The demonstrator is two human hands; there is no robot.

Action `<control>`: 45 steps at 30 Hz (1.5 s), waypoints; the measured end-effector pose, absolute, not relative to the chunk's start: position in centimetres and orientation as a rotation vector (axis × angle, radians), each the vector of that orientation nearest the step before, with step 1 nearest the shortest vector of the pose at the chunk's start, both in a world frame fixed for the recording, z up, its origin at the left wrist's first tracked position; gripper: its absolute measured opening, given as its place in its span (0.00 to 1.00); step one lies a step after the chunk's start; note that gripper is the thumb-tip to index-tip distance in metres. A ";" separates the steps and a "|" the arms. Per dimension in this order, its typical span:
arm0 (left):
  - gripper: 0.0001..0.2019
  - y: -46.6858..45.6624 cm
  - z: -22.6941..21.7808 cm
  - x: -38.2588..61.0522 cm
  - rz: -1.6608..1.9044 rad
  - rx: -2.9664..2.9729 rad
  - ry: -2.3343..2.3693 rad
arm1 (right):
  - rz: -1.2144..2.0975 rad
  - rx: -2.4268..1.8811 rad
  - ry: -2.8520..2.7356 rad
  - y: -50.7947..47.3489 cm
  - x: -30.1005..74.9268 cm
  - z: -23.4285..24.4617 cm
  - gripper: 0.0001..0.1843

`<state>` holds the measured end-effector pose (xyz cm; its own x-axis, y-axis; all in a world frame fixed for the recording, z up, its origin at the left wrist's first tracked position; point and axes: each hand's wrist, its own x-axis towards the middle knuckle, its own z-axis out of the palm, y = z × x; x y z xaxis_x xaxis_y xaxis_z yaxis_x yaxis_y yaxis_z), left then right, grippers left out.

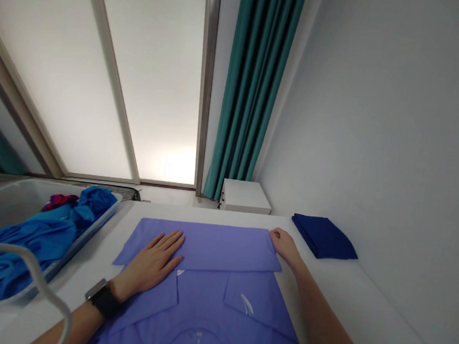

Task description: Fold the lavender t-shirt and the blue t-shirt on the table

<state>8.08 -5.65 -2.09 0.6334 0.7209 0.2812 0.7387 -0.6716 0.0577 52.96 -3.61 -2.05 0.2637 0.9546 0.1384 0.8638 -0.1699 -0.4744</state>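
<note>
A purple T-shirt (203,287) lies spread on the white table, its collar toward me and its sleeves turned inward. The far end is folded over into a straight band across the shirt. My left hand (153,261), with a black watch on its wrist, rests flat on the left part of that band, fingers stretched out. At the band's far right corner, the fingers of my right hand (284,245) are closed on the shirt's edge. Small white prints show near the collar and on the right sleeve.
A folded dark blue cloth (322,236) lies at the table's (277,223) right, by the wall. On the left stands a white basket (100,225) of blue clothes (47,236) and a red piece. A white cable (43,284) hangs in front. Beyond the table stands a white cabinet (245,195).
</note>
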 end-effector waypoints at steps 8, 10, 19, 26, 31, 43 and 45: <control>0.28 -5.6 -2.1 8.1 -0.400 -2.780 -1.244 | 0.235 -1.982 -1.625 -3.7 51.6 -2.3 0.09; 0.28 -5.5 -2.3 8.0 -0.415 -2.779 -1.239 | 0.243 -1.960 -1.615 -3.6 51.5 -2.3 0.10; 0.28 -5.9 -1.7 8.2 -0.443 -2.753 -1.223 | 0.203 -2.069 -1.562 -3.0 51.5 -2.4 0.11; 0.27 -6.0 -1.7 8.3 -0.400 -2.734 -1.232 | 0.106 -2.201 -1.605 -3.5 50.8 -1.8 0.12; 0.27 -6.2 -1.4 8.5 -0.391 -2.722 -1.235 | -0.075 -2.158 -1.770 -4.9 49.0 -0.3 0.16; 0.28 -6.7 -0.9 8.6 -0.331 -2.769 -1.265 | 0.023 -1.992 -2.283 -7.5 43.4 -2.1 0.35; 0.28 -6.7 -1.0 8.6 -0.344 -2.765 -1.266 | 0.020 -2.013 -2.265 -7.4 43.6 -2.2 0.36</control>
<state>8.59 -6.73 -0.97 0.6331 0.7372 0.2360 0.7554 -0.6550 0.0196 43.65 -7.36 -2.23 -0.1142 0.9907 0.0738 0.9892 0.1203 -0.0836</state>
